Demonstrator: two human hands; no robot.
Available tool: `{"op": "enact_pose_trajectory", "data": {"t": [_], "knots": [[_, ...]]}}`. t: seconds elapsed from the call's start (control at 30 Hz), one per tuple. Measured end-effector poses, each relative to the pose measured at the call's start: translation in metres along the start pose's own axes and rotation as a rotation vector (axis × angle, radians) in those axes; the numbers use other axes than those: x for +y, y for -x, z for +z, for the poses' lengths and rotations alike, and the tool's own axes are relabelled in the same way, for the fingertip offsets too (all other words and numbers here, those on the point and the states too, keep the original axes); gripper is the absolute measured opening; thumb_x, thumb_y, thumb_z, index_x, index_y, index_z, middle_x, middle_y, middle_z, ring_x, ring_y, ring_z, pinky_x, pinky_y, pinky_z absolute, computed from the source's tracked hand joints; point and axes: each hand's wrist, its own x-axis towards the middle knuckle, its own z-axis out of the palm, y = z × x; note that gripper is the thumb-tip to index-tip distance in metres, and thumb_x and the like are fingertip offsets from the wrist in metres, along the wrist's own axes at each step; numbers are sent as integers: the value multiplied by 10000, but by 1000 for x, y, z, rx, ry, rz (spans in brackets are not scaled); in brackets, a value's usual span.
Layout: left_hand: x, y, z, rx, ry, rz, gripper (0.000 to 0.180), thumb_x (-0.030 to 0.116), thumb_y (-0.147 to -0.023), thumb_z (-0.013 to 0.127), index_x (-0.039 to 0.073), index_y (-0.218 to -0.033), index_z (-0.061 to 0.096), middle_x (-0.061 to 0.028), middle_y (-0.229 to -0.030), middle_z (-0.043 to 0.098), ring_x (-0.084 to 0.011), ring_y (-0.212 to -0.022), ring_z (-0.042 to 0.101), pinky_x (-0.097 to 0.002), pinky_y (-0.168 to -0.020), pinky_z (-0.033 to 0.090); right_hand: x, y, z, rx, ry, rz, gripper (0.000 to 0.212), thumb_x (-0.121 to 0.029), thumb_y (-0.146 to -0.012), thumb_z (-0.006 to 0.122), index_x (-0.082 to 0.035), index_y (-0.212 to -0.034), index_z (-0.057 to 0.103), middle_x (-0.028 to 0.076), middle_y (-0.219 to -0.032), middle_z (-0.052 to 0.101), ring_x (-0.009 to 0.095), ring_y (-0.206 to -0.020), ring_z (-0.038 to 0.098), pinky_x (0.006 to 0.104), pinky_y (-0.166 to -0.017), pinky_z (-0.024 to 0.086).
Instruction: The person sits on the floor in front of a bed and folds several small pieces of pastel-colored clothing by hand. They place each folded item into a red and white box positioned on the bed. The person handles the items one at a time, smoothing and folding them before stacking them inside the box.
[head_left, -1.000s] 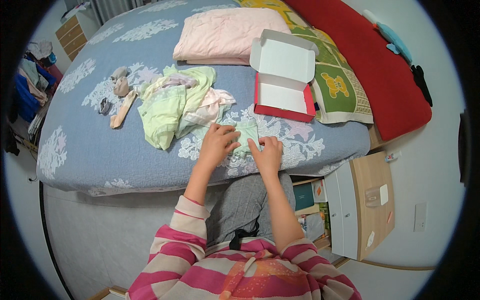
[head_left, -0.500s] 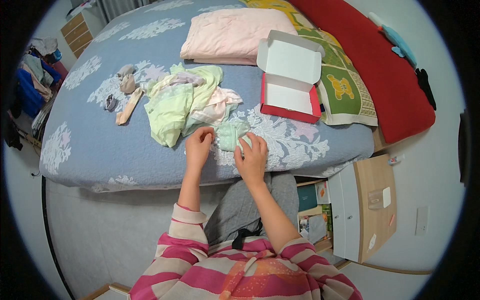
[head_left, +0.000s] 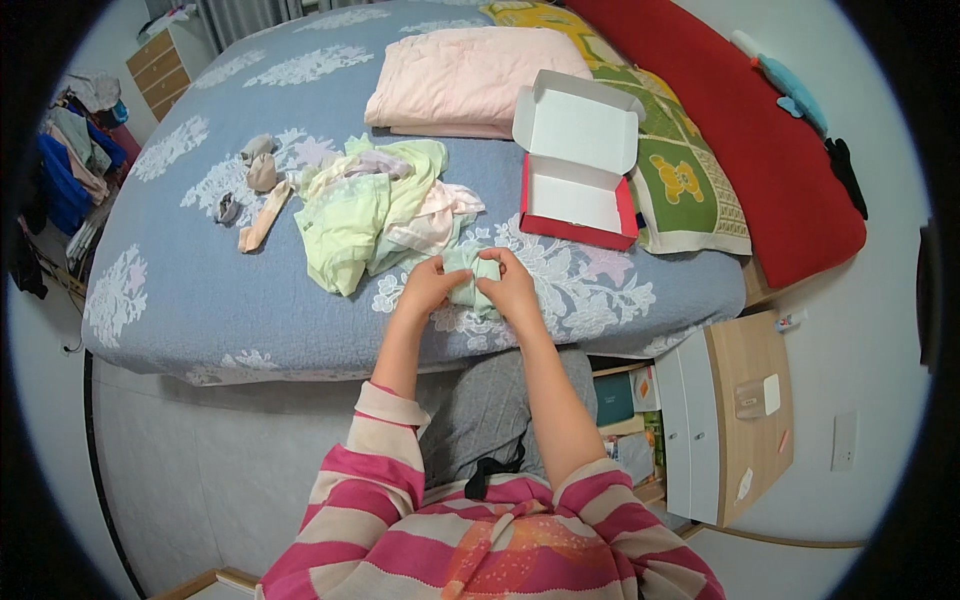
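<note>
Left hand (head_left: 425, 288) and right hand (head_left: 513, 290) pinch mint-green garment (head_left: 468, 293) near front edge of blue bedspread (head_left: 240, 310); open red carton (head_left: 574, 231) sits apart.

The left hand (head_left: 425, 288) and right hand (head_left: 512, 291) hide parts of the mint-green garment (head_left: 467, 294) between them — its cut is too small to tell. Lower layers of the clothes pile (head_left: 345, 225) lie covered — the striped sweater (head_left: 415, 560) runs off the bottom edge.

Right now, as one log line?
left hand: touching mint cloth; right hand: touching same; clothes pile: left of cloth; open box: lid up
</note>
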Motion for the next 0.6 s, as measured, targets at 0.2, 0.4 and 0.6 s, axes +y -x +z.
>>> {"op": "enact_pose_trajectory", "data": {"t": [0.2,0.4,0.6], "knots": [[-15,7,19,-11,205,143,152,164,-819,698,54,-915,658,12,-754,614,-58,-596,497,-199,-523,373,-23,19,-2,328,335,-430,473,-1,-686,624,-99,-1149,597,94,-1030,586,314,-975,555,393,-838,468],[5,28,48,-117,732,32,225,195,-904,629,140,-773,455,62,-667,427,-47,-570,447,-211,-499,356,-35,34,-12,454,709,-738,560,-10,-684,614,-86,-1237,566,44,-1148,588,266,-940,521,379,-813,440],[1,34,56,-61,810,95,125,195,-910,624,111,-902,532,30,-765,543,-66,-643,525,-192,-542,412,-36,63,-21,380,497,-866,447,-47,-740,620,-43,-1184,577,93,-1243,585,294,-1058,537,416,-896,431]]}}
